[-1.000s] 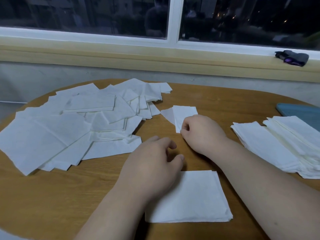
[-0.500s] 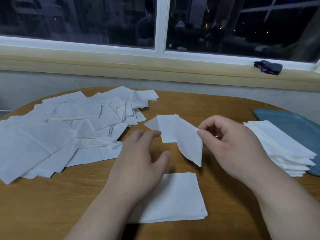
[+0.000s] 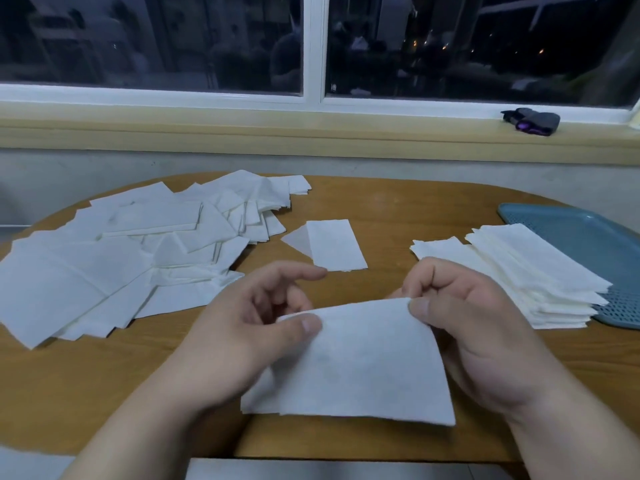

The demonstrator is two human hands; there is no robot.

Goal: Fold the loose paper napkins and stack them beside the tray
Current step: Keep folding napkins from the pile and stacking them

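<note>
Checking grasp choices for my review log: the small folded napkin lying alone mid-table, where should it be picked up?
The folded napkin lies flat and narrow, with a triangular flap poking out left. Probably pinch its near short edge from the person's side, away from the flap. The left hand and right hand both hold another napkin.

- No readable txt, labels, brands or nos. anywhere in view.
- Surfaces of held napkin (image 3: 360, 362), loose napkins (image 3: 104, 258), tray (image 3: 575, 233), dark item on sill (image 3: 533, 121): plain or too dim to read.
</note>
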